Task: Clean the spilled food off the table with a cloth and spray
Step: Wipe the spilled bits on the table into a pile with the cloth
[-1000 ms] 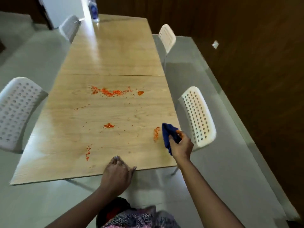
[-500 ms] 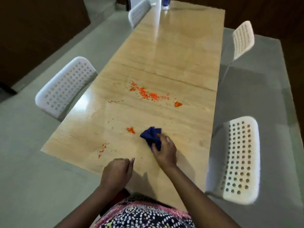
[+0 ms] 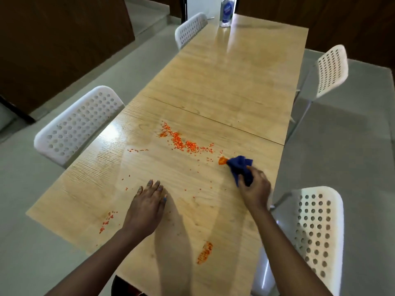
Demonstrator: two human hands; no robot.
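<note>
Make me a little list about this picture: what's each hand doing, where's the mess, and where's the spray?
right hand: holds a bunched blue cloth, its tip against an orange blob
left hand: flat on the table, empty
biggest mess: orange bits across the table's middle
other mess: smear near the front edge, crumbs at the left
spray bottle: far end, untouched
chairs: four, white

1 wooden tabletop (image 3: pixel 224 86), 4 white perforated chairs (image 3: pixel 79 127), 1 blue cloth (image 3: pixel 240 166), 1 clear bottle (image 3: pixel 227 11), 2 bare hands (image 3: pixel 147 205), several patches of orange spilled food (image 3: pixel 181 143)
</note>
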